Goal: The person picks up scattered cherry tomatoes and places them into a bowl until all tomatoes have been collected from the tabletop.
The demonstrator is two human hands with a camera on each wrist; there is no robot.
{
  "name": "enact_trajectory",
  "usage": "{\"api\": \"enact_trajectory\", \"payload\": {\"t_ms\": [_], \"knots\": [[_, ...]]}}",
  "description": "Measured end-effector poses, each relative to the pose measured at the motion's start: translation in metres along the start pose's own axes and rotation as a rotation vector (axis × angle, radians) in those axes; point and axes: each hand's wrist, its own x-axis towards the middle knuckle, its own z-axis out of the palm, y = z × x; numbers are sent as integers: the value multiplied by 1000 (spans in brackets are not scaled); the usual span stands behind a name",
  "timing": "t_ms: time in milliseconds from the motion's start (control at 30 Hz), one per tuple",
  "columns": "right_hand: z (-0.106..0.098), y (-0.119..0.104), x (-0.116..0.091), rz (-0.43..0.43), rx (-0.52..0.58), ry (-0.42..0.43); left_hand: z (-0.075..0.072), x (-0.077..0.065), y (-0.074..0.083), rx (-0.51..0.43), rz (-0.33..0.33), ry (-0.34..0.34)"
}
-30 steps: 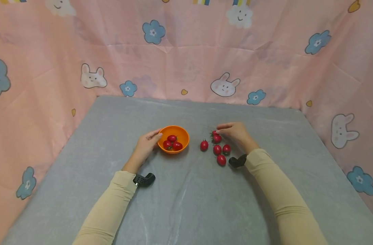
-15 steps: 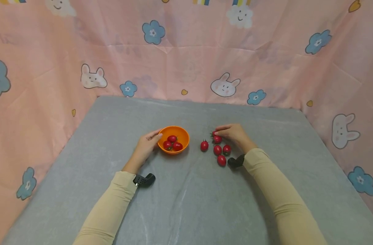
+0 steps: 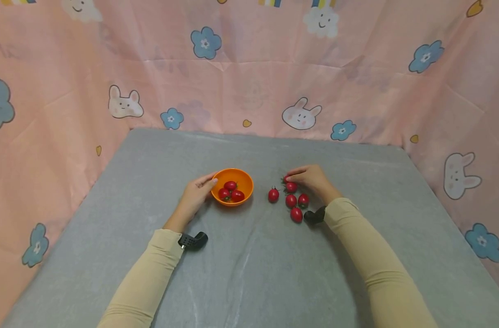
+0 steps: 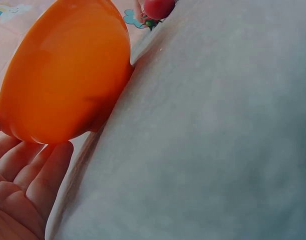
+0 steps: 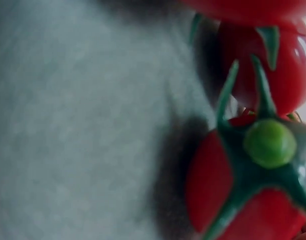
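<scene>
My left hand point(image 3: 192, 198) holds the orange bowl point(image 3: 246, 181) at its left side, thumb on the rim and fingers against the outer wall. Three cherry tomatoes point(image 3: 237, 196) lie inside the bowl. From the left wrist view, the bowl's smooth outside point(image 4: 68, 70) fills the upper left, fingertips point(image 4: 63, 152) touching it from below. To the right of the bowl, my right hand point(image 3: 313, 180) pinches the farthest cherry tomato point(image 3: 286, 180), partly hidden by its fingers. Close by the hand lies another tomato point(image 3: 291, 187). Large in the right wrist view is a tomato with a green calyx point(image 5: 218, 190).
Several more cherry tomatoes point(image 3: 291, 201) lie loosely grouped on the grey table point(image 3: 241, 264), one of them point(image 3: 273, 195) apart toward the bowl. A pink printed curtain point(image 3: 249, 77) stands behind the table and along both sides.
My right hand has shifted slightly left, its fingertips closing over the farthest tomato. The left hand and bowl have stayed in place.
</scene>
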Motion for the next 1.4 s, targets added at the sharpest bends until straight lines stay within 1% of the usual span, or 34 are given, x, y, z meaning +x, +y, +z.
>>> {"api": "enact_trajectory", "payload": {"t_ms": [167, 367, 433, 667, 833, 933, 1067, 1167, 1300, 1400], "knots": [[0, 1, -1, -16, 3, 28, 0, -2, 2, 0, 0, -3], [0, -3, -4, -17, 84, 41, 1, -1, 2, -13, 4, 1], [1, -6, -5, -25, 94, 37, 0, -1, 1, -11, 4, 1], [7, -26, -11, 2, 17, 22, -1, 0, 1, -8, -2, -3], [14, -36, -13, -33, 26, -2, 0, 1, 0, -11, -1, -1], [18, -41, -13, -36, 14, 1, 0, 0, 1, -13, -3, -1], [24, -50, -14, -1, -21, 11, 0, -1, 2, -15, -1, -1], [27, -57, -17, -8, -31, 0, 0, -2, 2, -13, 2, 0], [32, -63, -20, -66, -16, -23, 1, -2, 3, -12, 3, 0], [38, -68, -21, -86, 5, -28, 1, -2, 3, -16, 5, -2]]}}
